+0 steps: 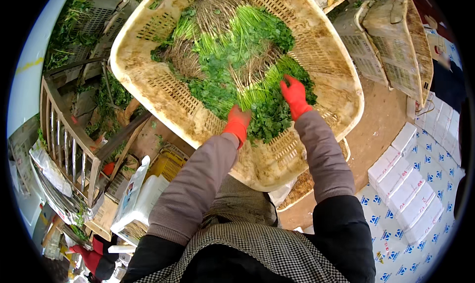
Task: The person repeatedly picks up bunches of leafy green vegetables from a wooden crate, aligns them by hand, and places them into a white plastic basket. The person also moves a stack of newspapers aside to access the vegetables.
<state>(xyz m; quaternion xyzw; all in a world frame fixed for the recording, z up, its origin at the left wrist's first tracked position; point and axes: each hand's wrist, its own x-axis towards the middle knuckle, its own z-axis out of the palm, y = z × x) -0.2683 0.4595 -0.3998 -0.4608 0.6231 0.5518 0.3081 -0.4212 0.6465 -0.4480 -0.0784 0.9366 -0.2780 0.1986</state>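
Note:
A large cream plastic basket (319, 55), stained brown, holds several bunches of coriander with roots, their leaves and pale roots pointing different ways. The nearest coriander bunch (269, 97) has its roots toward the far left and its leaves toward me. My left hand (238, 122), in an orange-red glove, grips this bunch at its left side, fingertips partly lost among the stems and leaves. On the right side of the same bunch is my gloved right hand (297, 97), its fingers bent against the greens. Leaves hide part of its grip.
Stacked slatted crates (396, 40) stand at the far right. White boxes (405, 194) lie in rows on a printed sheet at right. To the left are a metal rack (69, 139), a yellow crate (168, 163) and a white foam box (143, 199). Another person's red glove (88, 258) shows lower left.

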